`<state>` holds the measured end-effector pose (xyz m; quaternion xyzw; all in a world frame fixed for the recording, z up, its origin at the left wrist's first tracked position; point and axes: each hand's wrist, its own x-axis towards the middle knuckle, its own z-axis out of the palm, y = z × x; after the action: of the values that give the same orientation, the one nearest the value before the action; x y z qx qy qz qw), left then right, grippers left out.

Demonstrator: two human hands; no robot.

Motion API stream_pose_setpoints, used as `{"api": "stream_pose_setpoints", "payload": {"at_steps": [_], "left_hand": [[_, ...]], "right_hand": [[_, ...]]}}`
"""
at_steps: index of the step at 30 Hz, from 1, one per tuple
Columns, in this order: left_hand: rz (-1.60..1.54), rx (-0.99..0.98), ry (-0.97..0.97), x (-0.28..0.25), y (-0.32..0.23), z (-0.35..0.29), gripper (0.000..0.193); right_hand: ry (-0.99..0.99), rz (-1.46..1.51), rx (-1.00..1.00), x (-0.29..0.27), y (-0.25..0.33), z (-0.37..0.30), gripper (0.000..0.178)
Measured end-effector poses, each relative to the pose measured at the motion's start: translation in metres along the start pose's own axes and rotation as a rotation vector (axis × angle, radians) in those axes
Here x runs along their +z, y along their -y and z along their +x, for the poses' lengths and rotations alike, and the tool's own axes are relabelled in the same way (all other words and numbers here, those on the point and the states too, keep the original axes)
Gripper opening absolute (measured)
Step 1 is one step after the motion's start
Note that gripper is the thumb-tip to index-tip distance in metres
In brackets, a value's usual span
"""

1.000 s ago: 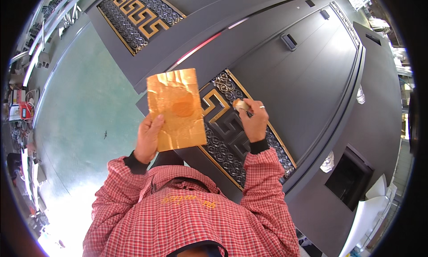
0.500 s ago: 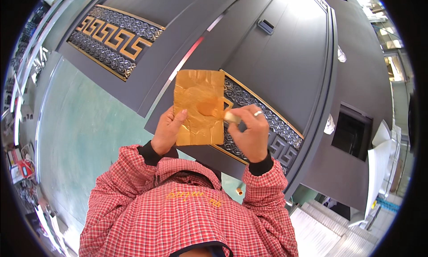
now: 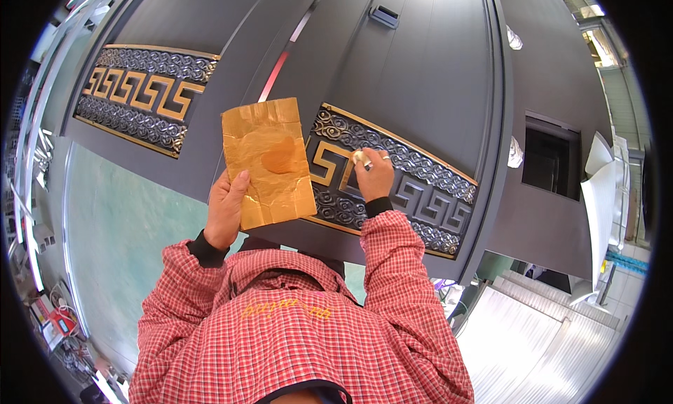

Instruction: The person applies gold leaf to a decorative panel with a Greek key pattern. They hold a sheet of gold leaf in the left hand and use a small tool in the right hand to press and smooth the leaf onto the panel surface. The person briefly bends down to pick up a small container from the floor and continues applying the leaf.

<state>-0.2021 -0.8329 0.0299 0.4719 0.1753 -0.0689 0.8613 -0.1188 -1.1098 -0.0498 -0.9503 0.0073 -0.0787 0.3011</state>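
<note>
My left hand (image 3: 226, 206) grips the lower left edge of a gold-coated cardboard sheet (image 3: 270, 197), thumb on top. A wet orange-gold paint patch (image 3: 280, 157) lies on that sheet. Pinched in my right hand (image 3: 376, 177) is a small pale sponge (image 3: 360, 157), held at the raised key pattern on the dark grey door (image 3: 427, 88). Its tip seems to touch the pattern, though my fingers partly hide the spot. Left of the sponge a key motif (image 3: 326, 162) is gold; to the right the motifs (image 3: 427, 202) are grey. Silvery scrollwork (image 3: 406, 155) runs above and below.
A second dark door panel on the left carries a band of gold key motifs (image 3: 144, 94). A handle recess (image 3: 384, 15) sits higher on the near door. At the right are a panel with a rectangular opening (image 3: 552, 155) and stacked ribbed sheets (image 3: 526, 334). Green floor (image 3: 133, 214) lies left.
My right hand with the sponge has moved from the cardboard sheet to the door's key pattern. The sheet, in my left hand, has shifted left and tilted; the view has shifted too.
</note>
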Motion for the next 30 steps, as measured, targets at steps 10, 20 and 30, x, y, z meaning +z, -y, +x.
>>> {"api": "stream_pose_setpoints", "payload": {"at_steps": [10,20,30], "left_hand": [[-0.022,0.006,0.020,-0.001,-0.002,0.011,0.032],[-0.028,0.008,0.049,0.003,-0.009,0.014,0.032],[-0.031,0.008,0.070,0.007,-0.009,0.016,0.032]], "right_hand": [[0.088,0.044,0.006,-0.008,-0.004,-0.048,0.016],[0.118,0.007,0.012,0.005,-0.004,-0.035,0.016],[0.053,0.051,0.037,-0.008,0.007,-0.059,0.018]]}}
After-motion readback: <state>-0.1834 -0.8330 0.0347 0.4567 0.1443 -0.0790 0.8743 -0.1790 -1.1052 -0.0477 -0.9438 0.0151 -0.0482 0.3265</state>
